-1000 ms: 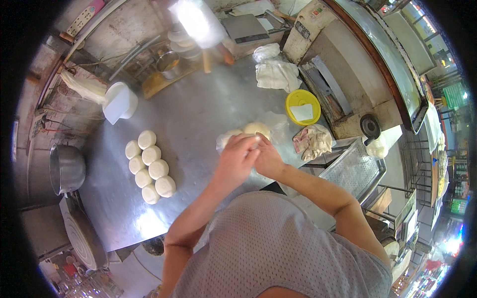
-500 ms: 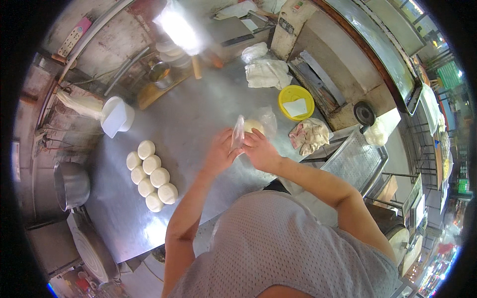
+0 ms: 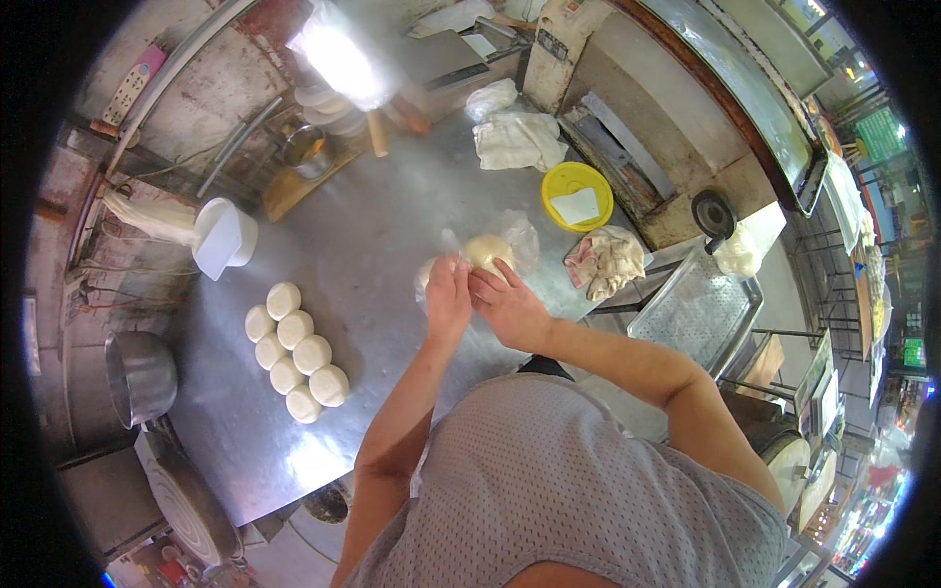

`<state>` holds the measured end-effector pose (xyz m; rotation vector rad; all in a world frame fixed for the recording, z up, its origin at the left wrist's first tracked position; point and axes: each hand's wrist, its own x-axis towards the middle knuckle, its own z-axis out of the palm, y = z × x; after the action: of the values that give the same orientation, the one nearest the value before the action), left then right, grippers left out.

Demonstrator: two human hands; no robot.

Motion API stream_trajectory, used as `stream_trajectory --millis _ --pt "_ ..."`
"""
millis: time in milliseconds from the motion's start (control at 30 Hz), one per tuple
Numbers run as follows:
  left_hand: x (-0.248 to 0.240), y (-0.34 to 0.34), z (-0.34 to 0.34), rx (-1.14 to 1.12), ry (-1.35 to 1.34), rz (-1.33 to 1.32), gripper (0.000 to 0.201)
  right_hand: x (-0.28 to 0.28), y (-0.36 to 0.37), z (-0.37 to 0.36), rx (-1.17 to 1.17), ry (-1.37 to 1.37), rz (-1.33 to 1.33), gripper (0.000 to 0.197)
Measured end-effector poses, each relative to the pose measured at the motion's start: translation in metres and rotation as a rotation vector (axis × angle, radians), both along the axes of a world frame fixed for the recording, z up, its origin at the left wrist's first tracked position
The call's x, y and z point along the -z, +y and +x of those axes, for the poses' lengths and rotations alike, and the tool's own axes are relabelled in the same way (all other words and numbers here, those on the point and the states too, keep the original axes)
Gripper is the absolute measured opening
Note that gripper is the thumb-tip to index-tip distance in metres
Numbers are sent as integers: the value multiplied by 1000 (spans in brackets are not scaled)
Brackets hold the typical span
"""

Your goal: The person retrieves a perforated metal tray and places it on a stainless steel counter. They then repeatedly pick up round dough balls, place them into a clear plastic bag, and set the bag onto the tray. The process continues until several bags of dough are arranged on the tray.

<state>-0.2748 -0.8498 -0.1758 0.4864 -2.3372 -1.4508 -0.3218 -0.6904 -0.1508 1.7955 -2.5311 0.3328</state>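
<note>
On the metal worktop in front of me lies a pale round dough ball (image 3: 487, 251), partly wrapped in a clear plastic bag (image 3: 522, 238). My left hand (image 3: 449, 297) is closed at the ball's left side, with plastic bunched around its fingers. Curled over the near side of the ball are the fingers of my right hand (image 3: 513, 310); its thumb is mostly hidden beside the left hand. To the left, several white dough rounds (image 3: 313, 353) sit in two close rows on the worktop, touched by neither hand.
A white tub (image 3: 239, 235) and a steel pot (image 3: 143, 374) line the left side. A yellow lid (image 3: 559, 184) with a white scraper (image 3: 576, 207), a crumpled cloth (image 3: 606, 263) and a folded white cloth (image 3: 520, 140) lie right. Beyond the right edge is a perforated tray (image 3: 691, 304).
My left hand has turned more upright and closed against the ball, and plastic now shows on its left. More of the dough ball is visible. The dough rounds stay put.
</note>
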Motion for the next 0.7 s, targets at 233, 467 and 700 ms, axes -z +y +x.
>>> stream_trajectory --millis 233,467,700 --pt "-2 -5 -7 -2 -36 -16 22 -40 35 -8 221 -214 -503 61" --pt "12 -3 -15 0 15 -80 17 -5 13 -82 694 -799 -690 30" --pt "27 -18 -17 24 -36 -5 21 -74 -50 -48 139 -803 -581 15"
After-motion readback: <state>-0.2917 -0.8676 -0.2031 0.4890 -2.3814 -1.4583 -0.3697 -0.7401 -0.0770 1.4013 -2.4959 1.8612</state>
